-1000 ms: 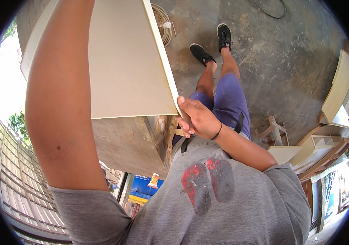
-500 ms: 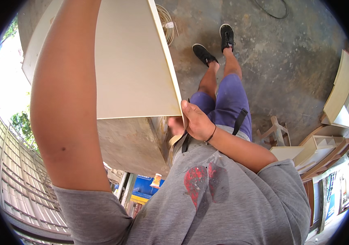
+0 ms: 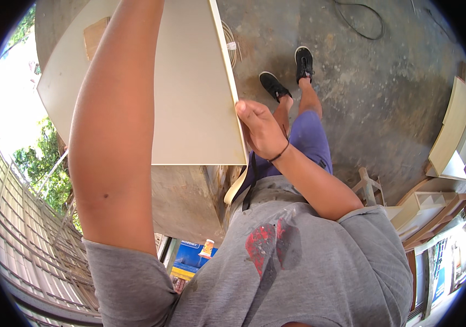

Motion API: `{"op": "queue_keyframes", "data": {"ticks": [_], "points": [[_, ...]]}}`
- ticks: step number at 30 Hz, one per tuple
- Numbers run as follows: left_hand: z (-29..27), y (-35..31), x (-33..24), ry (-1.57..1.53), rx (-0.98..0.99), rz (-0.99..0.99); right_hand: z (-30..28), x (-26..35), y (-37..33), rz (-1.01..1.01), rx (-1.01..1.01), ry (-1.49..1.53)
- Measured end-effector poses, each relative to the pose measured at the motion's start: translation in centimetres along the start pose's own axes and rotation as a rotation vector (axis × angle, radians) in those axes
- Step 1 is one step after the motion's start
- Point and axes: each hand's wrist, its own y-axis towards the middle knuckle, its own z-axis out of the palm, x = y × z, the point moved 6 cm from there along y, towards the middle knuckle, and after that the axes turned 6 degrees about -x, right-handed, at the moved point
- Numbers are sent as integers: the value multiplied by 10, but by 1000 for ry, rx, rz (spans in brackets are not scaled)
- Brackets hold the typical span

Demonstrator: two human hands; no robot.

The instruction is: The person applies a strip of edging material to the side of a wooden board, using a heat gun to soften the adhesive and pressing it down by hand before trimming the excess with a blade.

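A large white board point(image 3: 197, 109) lies at the upper left, a pale edging strip running along its right edge. Past the near corner, the strip's loose end point(image 3: 235, 189) hangs free and curls. My right hand point(image 3: 264, 128) is closed at that edge, thumb along the strip. Its other fingers are mostly hidden beside and below the board. My left forearm point(image 3: 113, 125) reaches up across the board and leaves the picture at the top, so my left hand is out of view.
A worn wooden block or bench point(image 3: 184, 196) supports the board. A brown patch point(image 3: 95, 38) shows on the board's far left. Coiled hose point(image 3: 232, 46) and a black cable point(image 3: 361, 22) lie on the concrete floor. Cabinet parts point(image 3: 429, 204) and a small wooden stool point(image 3: 369, 185) stand right.
My right hand has moved up along the board's edge, away from the near corner. The strip's loose end is now uncovered. The view has shifted slightly.
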Motion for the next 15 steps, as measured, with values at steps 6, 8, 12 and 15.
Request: {"op": "queue_keyframes", "data": {"ticks": [6, 8, 12, 15], "points": [[-5, -7, -2, 7, 24, -74, 27, 37, 38, 14, -22, 132], [-11, -13, 0, -21, 5, -83, 36, 49, 52, 1, -27, 134], [1, -15, -2, 29, 253, -192, 45, 84, 91, -82, -74, 122], [-11, -15, -8, 47, 241, -119, 56, 112, 125, -123, -59, 102]]}}
